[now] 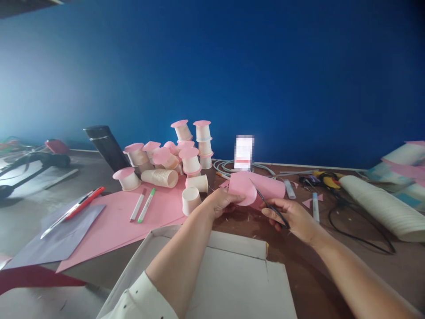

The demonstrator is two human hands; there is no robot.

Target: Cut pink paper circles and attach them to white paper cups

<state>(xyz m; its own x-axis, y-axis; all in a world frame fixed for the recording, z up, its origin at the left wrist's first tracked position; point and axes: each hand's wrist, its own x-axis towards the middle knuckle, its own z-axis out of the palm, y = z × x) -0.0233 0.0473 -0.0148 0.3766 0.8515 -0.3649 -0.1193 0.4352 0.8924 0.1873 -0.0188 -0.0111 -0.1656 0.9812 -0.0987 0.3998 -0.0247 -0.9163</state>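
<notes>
A dotted sleeve (141, 301) is showing; toward the tabletop's (239, 223) far edge, the left hand (226, 201) is pinching pink paper (241, 188) (its curl is risking a skewed cut), the right hand (294, 218) gripping scissors (278, 213).

Behind the tray (247, 281), the scissors (283, 219) overlap the paper piece (241, 188) from the right; cups (191, 165) cluster to its left, a bottle (111, 151) behind their left end; before them, two markers (146, 206) lie on large sheets (111, 217), the knife (83, 204) farther left on a smaller sheet (73, 243); nested cups (381, 207) lie far right
</notes>
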